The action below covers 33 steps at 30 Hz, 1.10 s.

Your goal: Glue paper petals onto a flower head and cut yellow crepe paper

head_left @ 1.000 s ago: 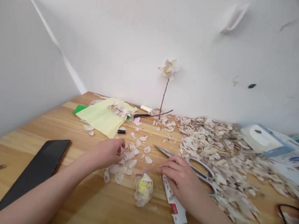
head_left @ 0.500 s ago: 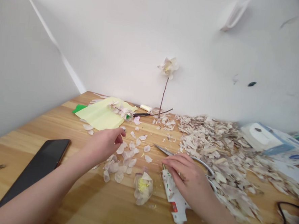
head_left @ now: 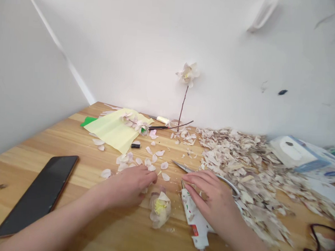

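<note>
My left hand is over a scatter of pale petals, fingers curled down and close together. Its fingertips are hidden, so whatever they pinch cannot be seen. Just right of it a paper-like flower head with a yellow centre lies on the table. My right hand hovers over or rests on a white hot glue gun, fingers stretched out and thumb apart, near the nozzle. Partly under that hand lie scissors, blades pointing left.
A big heap of dried petals spreads right, beside a tissue box and a black cable. A phone lies left. Behind are yellow paper, a flowered twig and an upright flower against the wall.
My left hand has moved right and down onto the loose petals, uncovering a small black piece by the yellow paper. My right hand has hardly moved.
</note>
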Available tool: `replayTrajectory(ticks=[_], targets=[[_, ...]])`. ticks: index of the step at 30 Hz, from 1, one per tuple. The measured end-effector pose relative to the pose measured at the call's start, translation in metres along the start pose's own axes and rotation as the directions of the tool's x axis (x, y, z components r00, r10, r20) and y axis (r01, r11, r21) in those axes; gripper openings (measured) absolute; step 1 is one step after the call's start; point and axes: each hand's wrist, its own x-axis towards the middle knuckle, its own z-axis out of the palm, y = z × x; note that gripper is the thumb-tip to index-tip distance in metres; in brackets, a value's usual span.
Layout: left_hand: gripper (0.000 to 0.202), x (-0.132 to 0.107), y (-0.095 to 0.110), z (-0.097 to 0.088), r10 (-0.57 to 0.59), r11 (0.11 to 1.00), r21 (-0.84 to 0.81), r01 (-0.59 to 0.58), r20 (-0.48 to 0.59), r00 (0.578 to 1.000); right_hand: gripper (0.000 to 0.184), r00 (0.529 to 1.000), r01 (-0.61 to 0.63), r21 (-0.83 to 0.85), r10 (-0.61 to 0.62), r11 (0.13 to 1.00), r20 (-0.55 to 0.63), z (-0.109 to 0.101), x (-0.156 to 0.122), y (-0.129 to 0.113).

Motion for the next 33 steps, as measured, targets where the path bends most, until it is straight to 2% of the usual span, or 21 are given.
replayTrajectory(ticks=[4, 6, 8, 11, 14, 16, 18, 20, 22, 25, 27, 30, 33], targets=[[0.027, 0.003, -0.009, -0.007, -0.014, 0.996, -0.091, 0.012, -0.020, 1.000, 0.016, 1.000, -0.010, 0.022, 0.011, 1.000, -0.026, -0.001, -0.001, -0.001], [0.028, 0.002, -0.013, -0.015, -0.057, 0.971, -0.234, 0.039, -0.072, 0.996, 0.016, 0.998, -0.040, 0.056, 0.042, 0.998, -0.040, -0.001, -0.001, -0.002], [0.032, 0.001, -0.016, -0.022, -0.112, 0.910, -0.412, 0.044, -0.141, 0.984, 0.015, 0.994, -0.093, 0.112, 0.099, 0.989, -0.051, 0.000, -0.001, -0.002], [0.038, 0.003, -0.017, -0.027, -0.196, 0.716, -0.698, 0.021, -0.172, 0.965, 0.015, 0.968, -0.242, 0.236, 0.252, 0.941, -0.012, 0.001, 0.000, -0.005], [0.049, 0.005, -0.012, -0.029, -0.260, 0.476, -0.878, 0.046, -0.091, 0.961, 0.018, 0.909, -0.409, 0.418, 0.402, 0.811, 0.109, 0.002, 0.003, -0.014], [0.056, 0.006, -0.006, -0.029, -0.277, 0.393, -0.917, 0.065, -0.051, 0.960, 0.024, 0.880, -0.465, 0.532, 0.438, 0.708, 0.185, 0.003, 0.005, -0.022], [0.061, 0.006, 0.000, -0.028, -0.274, 0.361, -0.930, 0.065, -0.039, 0.961, 0.030, 0.868, -0.483, 0.612, 0.433, 0.626, 0.243, 0.004, 0.007, -0.030], [0.063, 0.005, 0.005, -0.026, -0.266, 0.367, -0.929, 0.048, -0.056, 0.962, 0.032, 0.857, -0.501, 0.661, 0.425, 0.559, 0.290, 0.006, 0.008, -0.038], [0.064, 0.005, 0.008, -0.022, -0.248, 0.410, -0.912, 0.016, -0.095, 0.964, 0.034, 0.844, -0.519, 0.696, 0.427, 0.496, 0.325, 0.009, 0.009, -0.043], [0.063, 0.005, 0.011, -0.016, -0.176, 0.460, -0.887, -0.046, -0.141, 0.974, 0.036, 0.834, -0.522, 0.754, 0.423, 0.398, 0.354, 0.016, 0.010, -0.047], [0.060, 0.005, 0.014, -0.013, -0.145, 0.443, -0.893, -0.072, -0.151, 0.978, 0.035, 0.823, -0.524, 0.788, 0.433, 0.325, 0.368, 0.020, 0.011, -0.048], [0.054, 0.007, 0.020, -0.011, -0.203, 0.327, -0.943, -0.064, -0.136, 0.970, 0.034, 0.791, -0.537, 0.811, 0.472, 0.232, 0.389, 0.023, 0.011, -0.047], [0.054, 0.011, 0.024, -0.010, -0.311, 0.177, -0.984, 0.003, -0.053, 0.949, 0.035, 0.764, -0.562, 0.809, 0.482, 0.170, 0.429, 0.024, 0.010, -0.046]])
